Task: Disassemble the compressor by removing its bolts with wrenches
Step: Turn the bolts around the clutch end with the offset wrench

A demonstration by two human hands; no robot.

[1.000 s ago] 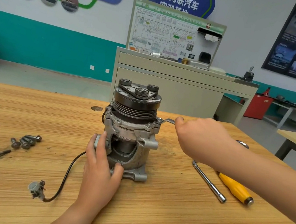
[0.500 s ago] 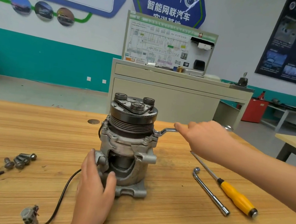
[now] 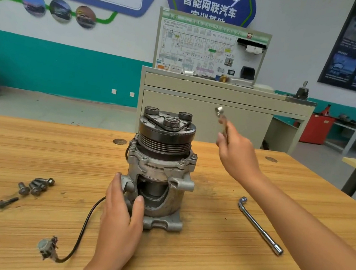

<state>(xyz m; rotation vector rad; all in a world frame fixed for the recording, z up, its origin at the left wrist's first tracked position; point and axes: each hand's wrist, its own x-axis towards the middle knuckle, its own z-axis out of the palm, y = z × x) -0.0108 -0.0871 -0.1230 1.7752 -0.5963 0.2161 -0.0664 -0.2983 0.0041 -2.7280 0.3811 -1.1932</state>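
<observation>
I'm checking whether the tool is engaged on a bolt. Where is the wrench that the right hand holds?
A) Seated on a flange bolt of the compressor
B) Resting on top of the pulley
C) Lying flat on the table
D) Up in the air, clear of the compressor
D: the right hand holds the wrench up in the air to the right of the compressor, and it touches no bolt.

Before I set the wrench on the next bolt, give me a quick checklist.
1. Compressor steadied: ok, left hand grips its lower housing.
2. Wrench in grip: ok, right hand holds it.
3. Wrench seated on a flange bolt: not ok, its head is in the air.
4. Removed bolts out of the way: ok, on the table, left.
5. Wrench fits the bolt: cannot tell.
</observation>
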